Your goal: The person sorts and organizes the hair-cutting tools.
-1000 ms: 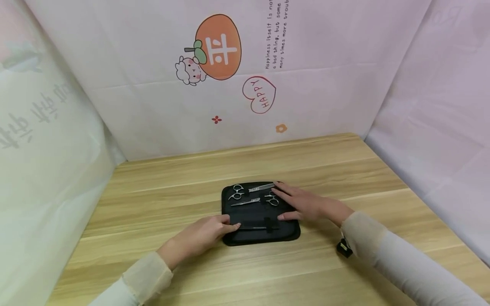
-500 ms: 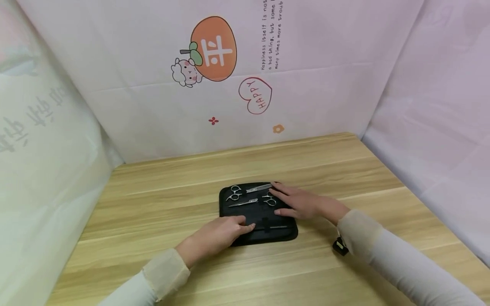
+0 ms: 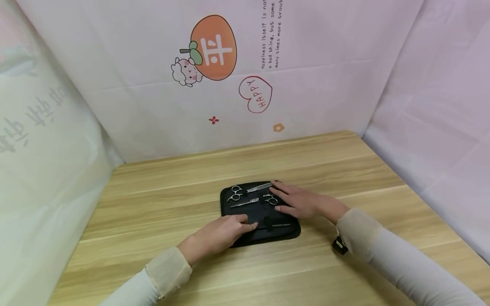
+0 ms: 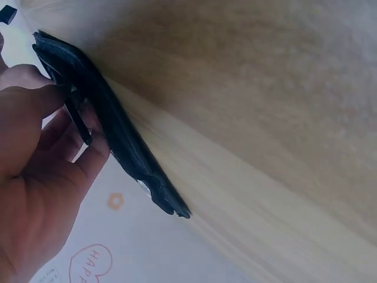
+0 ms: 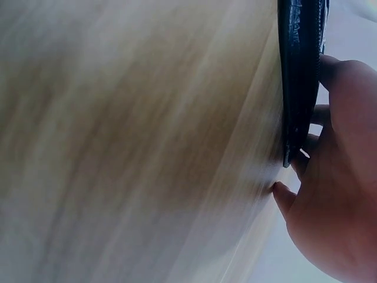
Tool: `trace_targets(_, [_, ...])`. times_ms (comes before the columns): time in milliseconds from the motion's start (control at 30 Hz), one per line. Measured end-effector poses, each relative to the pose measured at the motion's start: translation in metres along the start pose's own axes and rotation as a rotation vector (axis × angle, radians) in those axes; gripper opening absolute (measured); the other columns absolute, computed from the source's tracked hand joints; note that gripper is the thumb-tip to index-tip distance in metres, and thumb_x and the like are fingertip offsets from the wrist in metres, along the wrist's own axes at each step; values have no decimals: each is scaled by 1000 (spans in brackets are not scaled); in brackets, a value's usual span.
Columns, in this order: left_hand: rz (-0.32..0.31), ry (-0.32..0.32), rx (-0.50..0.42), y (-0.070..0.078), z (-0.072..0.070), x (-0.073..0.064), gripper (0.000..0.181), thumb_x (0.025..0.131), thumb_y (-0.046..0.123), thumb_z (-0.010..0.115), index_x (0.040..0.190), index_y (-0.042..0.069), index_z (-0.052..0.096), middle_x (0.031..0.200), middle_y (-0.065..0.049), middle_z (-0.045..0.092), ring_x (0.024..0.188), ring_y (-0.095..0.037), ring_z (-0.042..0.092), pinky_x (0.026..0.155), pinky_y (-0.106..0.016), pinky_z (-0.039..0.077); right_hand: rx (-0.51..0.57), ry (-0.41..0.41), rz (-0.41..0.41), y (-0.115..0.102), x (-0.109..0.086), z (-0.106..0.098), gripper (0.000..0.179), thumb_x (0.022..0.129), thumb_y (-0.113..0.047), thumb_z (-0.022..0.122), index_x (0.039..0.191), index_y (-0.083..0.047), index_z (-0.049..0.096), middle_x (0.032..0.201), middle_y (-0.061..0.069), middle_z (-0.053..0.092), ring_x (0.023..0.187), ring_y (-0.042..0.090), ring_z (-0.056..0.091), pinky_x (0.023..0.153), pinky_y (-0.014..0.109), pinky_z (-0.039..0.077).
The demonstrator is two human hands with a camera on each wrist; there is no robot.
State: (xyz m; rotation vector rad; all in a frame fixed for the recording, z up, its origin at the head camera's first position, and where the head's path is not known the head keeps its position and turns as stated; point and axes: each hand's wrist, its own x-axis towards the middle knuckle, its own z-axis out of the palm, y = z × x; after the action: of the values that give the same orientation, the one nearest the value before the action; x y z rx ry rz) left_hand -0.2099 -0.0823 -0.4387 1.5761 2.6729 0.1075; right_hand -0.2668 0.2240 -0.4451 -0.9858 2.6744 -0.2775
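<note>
Left grip (image 3: 223, 231) pinches; right grip (image 3: 300, 202) lies loosely spread.

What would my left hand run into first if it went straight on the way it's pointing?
Probably the dark strap on the black case, just ahead of your left hand, though I can't tell whether your fingers would pass above it.

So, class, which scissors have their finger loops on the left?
The farther scissors; the nearer scissors have theirs on the right, by the right hand.
</note>
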Motion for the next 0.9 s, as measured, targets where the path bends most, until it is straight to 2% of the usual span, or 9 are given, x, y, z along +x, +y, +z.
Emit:
trace_targets(167, [-1, 2, -62, -2, 0, 0, 39, 107, 10, 54, 145, 19, 60, 104, 2, 59, 82, -4, 53, 77, -22, 52, 3, 5, 7, 2, 0, 2, 69, 110, -46, 40, 164, -9, 19, 171, 15, 5, 155, 38, 14, 121, 57, 23])
trace_targets(300, [-13, 3, -87, -3, 0, 0, 38, 105, 13, 58, 143, 14, 62, 117, -1, 58, 100, -9, 57, 91, -26, 52, 7, 6, 7, 2, 0, 2, 68, 110, -45, 41, 164, -9, 20, 171, 15, 5, 155, 37, 14, 121, 57, 23])
trace_targets(400, [-57, -5, -138, -4, -3, -2, 41, 102, 17, 64, 141, 9, 61, 123, -4, 58, 109, -14, 58, 97, -31, 51, 1, 7, 6, 3, 1, 2, 68, 110, -45, 42, 164, -9, 20, 171, 15, 6, 155, 37, 14, 121, 57, 24])
trace_targets(667, [-151, 21, -336, -14, -3, -14, 42, 94, 20, 75, 132, 4, 66, 117, -3, 64, 104, -11, 59, 93, -32, 52, 9, 6, 7, 2, -1, 1, 68, 110, -45, 42, 164, -11, 20, 171, 14, 5, 155, 38, 14, 121, 58, 23])
trace_targets(800, [-159, 41, -343, -18, -3, -17, 37, 91, 21, 78, 124, 7, 70, 107, 1, 63, 97, -12, 55, 89, -32, 51, 10, 14, -4, 0, -2, 0, 68, 110, -44, 43, 164, -9, 21, 171, 16, 6, 155, 39, 15, 120, 59, 24])
trace_targets(900, [-158, 66, -315, -18, -4, -17, 36, 90, 24, 80, 121, 9, 72, 109, 0, 64, 100, -16, 52, 90, -35, 50, 19, 17, -8, 1, -3, 0, 69, 110, -44, 43, 164, -8, 21, 171, 17, 7, 155, 40, 15, 119, 60, 25])
